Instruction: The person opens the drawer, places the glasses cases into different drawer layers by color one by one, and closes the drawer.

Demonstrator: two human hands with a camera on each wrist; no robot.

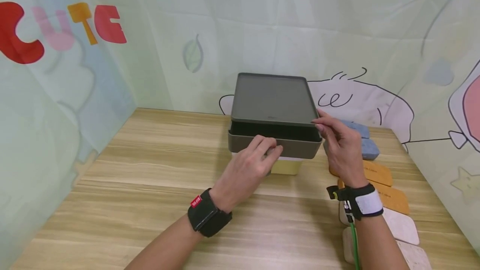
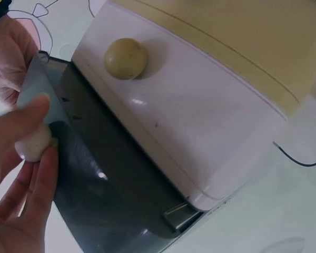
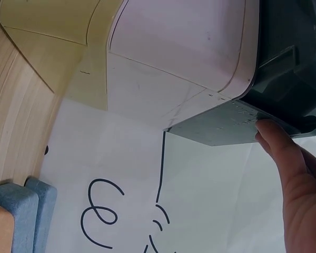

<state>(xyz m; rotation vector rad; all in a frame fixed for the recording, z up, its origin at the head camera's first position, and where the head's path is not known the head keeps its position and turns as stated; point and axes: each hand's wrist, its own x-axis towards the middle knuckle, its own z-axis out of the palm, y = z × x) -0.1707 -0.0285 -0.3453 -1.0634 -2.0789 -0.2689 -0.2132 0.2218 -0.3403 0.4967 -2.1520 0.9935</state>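
Note:
A small stack of drawer units stands against the back wall. Its top unit is a dark grey drawer box [image 1: 275, 97], with the grey drawer [image 1: 296, 148] pulled partway out at the front. My left hand [image 1: 249, 166] is at the drawer's front, where its thumb and fingers pinch a round whitish knob [image 2: 36, 143]. My right hand [image 1: 343, 147] pinches the front right corner of the box's top edge. Below sits a pink drawer unit [image 2: 184, 116] with a yellowish round knob [image 2: 125, 59]; a yellow unit [image 1: 286, 167] is under that.
Blue blocks [image 1: 369, 149], orange blocks [image 1: 378, 173] and whitish blocks [image 1: 403, 226] lie in a row along the right of the wooden table [image 1: 150, 170]. Printed cloth walls [image 1: 168, 66] enclose the back and sides. A green cable [image 1: 354, 243] runs along the right forearm.

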